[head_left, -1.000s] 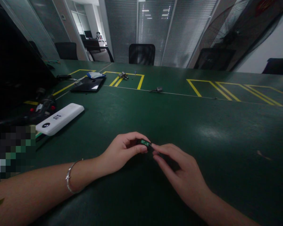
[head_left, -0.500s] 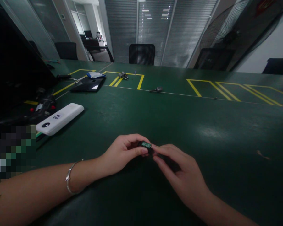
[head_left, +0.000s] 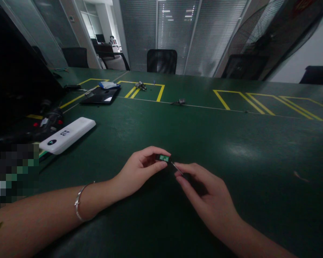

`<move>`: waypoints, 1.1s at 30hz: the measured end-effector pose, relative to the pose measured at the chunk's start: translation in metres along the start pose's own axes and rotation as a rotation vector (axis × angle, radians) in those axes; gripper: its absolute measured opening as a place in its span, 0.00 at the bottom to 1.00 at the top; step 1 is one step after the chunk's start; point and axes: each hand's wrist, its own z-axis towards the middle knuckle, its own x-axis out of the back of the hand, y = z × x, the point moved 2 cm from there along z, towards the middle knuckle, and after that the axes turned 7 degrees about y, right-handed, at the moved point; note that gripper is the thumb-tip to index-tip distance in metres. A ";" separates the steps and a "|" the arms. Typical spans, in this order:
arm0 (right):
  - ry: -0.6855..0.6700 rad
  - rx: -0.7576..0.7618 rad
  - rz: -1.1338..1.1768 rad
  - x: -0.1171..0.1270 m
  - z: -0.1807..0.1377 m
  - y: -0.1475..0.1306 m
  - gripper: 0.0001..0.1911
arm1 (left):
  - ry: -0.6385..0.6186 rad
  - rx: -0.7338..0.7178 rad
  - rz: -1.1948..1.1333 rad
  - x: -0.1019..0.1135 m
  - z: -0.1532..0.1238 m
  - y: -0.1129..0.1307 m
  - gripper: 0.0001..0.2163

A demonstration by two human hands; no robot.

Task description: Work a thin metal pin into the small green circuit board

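Between the thumb and fingers of my left hand point(head_left: 142, 165) is a small black part with a green circuit board point(head_left: 164, 158) showing on its upper face. My right hand point(head_left: 204, 186) pinches a thin metal rod with a dark handle, which looks like a small screwdriver point(head_left: 177, 168). Its tip points up and left at the right end of the circuit board part. Whether the tip touches the part, I cannot tell. My right fingers hide most of the dark handle.
On the green table point(head_left: 140, 125), a white power bank point(head_left: 70, 135) lies at left, beside dark cabled gear point(head_left: 52, 120). Farther back are a black tablet-like object point(head_left: 101, 96), a blue-white packet point(head_left: 108, 85), metal pieces point(head_left: 141, 86) and a small motor-like part point(head_left: 181, 101).
My left hand has lifted the circuit board part slightly up and left. A gap has opened between the hands, and more of the screwdriver's metal shaft shows.
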 end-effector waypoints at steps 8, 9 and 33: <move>-0.024 -0.006 -0.027 -0.001 0.000 0.001 0.14 | -0.036 0.033 -0.012 -0.003 -0.001 0.005 0.11; -0.020 -0.006 -0.029 -0.001 0.000 0.001 0.14 | -0.039 0.032 -0.016 -0.003 -0.001 0.005 0.10; -0.079 -0.086 0.001 -0.001 0.002 -0.002 0.09 | -0.052 0.103 -0.125 -0.004 0.000 -0.001 0.11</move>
